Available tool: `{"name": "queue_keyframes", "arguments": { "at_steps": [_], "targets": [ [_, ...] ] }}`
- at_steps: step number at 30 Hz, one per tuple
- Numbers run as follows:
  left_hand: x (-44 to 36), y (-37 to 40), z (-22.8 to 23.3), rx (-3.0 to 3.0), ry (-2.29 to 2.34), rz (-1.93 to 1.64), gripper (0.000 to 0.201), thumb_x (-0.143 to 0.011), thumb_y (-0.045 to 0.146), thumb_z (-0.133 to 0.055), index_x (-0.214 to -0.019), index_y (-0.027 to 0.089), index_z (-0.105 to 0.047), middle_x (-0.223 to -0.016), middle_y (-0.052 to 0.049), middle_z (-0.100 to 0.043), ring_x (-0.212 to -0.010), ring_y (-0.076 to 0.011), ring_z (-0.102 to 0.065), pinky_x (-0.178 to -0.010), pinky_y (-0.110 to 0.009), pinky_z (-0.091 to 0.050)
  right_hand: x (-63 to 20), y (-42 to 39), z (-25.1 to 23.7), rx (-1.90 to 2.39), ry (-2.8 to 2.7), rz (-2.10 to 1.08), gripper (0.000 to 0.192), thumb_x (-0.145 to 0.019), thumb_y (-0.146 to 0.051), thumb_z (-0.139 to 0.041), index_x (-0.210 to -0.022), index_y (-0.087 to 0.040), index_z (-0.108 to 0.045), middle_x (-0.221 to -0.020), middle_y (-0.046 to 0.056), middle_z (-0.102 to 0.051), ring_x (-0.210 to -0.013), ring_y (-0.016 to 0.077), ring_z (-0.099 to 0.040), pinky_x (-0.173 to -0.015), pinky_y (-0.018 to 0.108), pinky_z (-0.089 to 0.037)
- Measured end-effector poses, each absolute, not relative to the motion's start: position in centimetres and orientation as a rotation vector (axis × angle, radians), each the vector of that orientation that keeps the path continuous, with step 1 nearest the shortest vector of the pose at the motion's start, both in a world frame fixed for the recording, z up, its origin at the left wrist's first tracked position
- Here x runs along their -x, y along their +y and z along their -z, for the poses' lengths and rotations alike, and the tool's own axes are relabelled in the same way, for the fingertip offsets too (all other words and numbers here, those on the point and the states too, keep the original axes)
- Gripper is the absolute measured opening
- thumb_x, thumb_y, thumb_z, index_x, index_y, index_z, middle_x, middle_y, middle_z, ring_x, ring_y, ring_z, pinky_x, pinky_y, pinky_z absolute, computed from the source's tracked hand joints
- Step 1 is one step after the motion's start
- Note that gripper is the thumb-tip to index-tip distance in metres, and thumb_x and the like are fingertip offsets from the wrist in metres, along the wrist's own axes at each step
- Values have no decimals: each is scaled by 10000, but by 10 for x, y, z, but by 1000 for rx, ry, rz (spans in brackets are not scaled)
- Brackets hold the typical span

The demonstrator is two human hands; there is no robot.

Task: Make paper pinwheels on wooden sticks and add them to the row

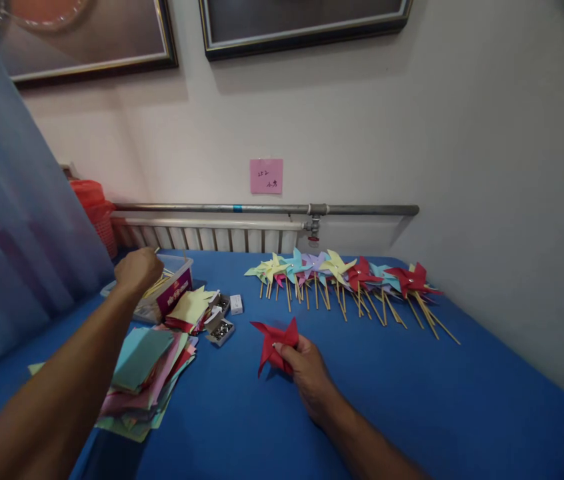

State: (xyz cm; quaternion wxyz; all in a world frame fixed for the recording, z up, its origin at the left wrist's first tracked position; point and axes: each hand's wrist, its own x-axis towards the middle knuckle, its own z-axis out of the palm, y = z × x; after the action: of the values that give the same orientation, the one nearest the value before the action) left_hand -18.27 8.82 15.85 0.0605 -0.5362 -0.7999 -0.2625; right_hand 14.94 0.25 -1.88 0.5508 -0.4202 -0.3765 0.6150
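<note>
While the right hand [307,370] pinches a red paper pinwheel head [277,345] at its centre, fingers closed on it just above the blue counter [387,393], the left hand [138,268] reaches forward and to the left, curled shut over the clear box of wooden sticks [175,277]; a thin stick tip seems to poke from the fist, though I cannot tell for sure; the sticks lie well to the left of the red head, long axes pointing away toward the wall, so the left hand is much the nearer; one stickless head is held; the finished pinwheels [347,277] in a row at the back number roughly a dozen, overlapping too much to count exactly; two loose stacks of coloured paper [147,373] lie near the left arm, with two small open boxes of pins [219,323] beside them
</note>
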Motion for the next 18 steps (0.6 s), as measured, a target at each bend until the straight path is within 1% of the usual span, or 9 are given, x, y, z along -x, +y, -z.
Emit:
{"name": "queue_keyframes", "arguments": {
  "at_steps": [1, 2, 4, 7, 9, 11, 12, 15, 18],
  "targets": [
    [172, 80, -157, 1654, -2380, 812, 348, -948, 180, -546, -1197, 29, -736, -1147, -284, -760, -1134, -421, -707, -971, -550, -524, -149, 3, 19, 989, -894, -1453, 257, -656, -340, -891, -829, -186, -778, -716, 11, -755, -624, 184, -635, -630, 292, -477],
    [158, 72, -152, 1717, -2332, 833, 404, -958, 184, -516, -1302, 88, -706, -1181, -218, -773, -1151, -363, -711, -996, -482, -520, -149, 3, 19, 984, -889, -1455, 265, -657, -346, -896, -832, -186, -778, -722, 12, -759, -628, 185, -640, -636, 293, -486],
    [124, 54, -130, 1958, -2217, 1018, 475, -948, 168, -481, -1386, 154, -666, -1091, -115, -799, -1052, -255, -729, -960, -354, -521, -149, 2, 19, 968, -863, -1472, 281, -659, -352, -905, -848, -188, -777, -743, 12, -770, -640, 183, -657, -656, 293, -509],
    [68, 30, -80, 2395, -2313, 1426, 402, -975, 308, -439, -1224, 173, -724, -727, -23, -727, -680, -208, -670, -676, -295, -498, -149, -1, 15, 921, -828, -1511, 327, -655, -352, -917, -905, -189, -784, -825, 24, -802, -698, 191, -699, -710, 302, -543],
    [40, 18, -49, 2635, -2314, 1528, 321, -965, 355, -450, -1020, 200, -725, -643, 2, -674, -612, -193, -616, -628, -286, -452, -150, -4, 11, 898, -839, -1520, 354, -663, -357, -917, -945, -188, -788, -867, 36, -815, -732, 200, -715, -728, 310, -554],
    [24, 12, -28, 2692, -2287, 1600, 230, -935, 335, -485, -803, 228, -640, -623, 9, -645, -600, -180, -586, -627, -284, -421, -150, -6, 8, 893, -858, -1514, 354, -673, -367, -917, -951, -189, -788, -831, 31, -808, -730, 203, -716, -724, 311, -555],
    [20, 11, -22, 2712, -2267, 1620, 249, -931, 339, -499, -724, 234, -590, -625, 6, -635, -611, -177, -581, -633, -285, -413, -151, -7, 6, 891, -861, -1510, 353, -678, -373, -919, -951, -191, -788, -808, 27, -802, -734, 207, -720, -728, 313, -557],
    [16, 13, -12, 2734, -2310, 1712, 259, -914, 354, -533, -686, 236, -558, -629, 8, -615, -595, -170, -546, -612, -286, -383, -150, -8, 4, 884, -853, -1506, 368, -667, -389, -936, -943, -194, -789, -792, 27, -798, -732, 209, -727, -728, 316, -564],
    [16, 17, -8, 2760, -2487, 1802, 246, -907, 380, -552, -715, 228, -576, -592, 24, -590, -499, -141, -460, -550, -278, -339, -149, -7, 4, 881, -854, -1510, 379, -654, -393, -944, -926, -178, -792, -796, 40, -802, -698, 195, -714, -705, 307, -557]
  ]
}}
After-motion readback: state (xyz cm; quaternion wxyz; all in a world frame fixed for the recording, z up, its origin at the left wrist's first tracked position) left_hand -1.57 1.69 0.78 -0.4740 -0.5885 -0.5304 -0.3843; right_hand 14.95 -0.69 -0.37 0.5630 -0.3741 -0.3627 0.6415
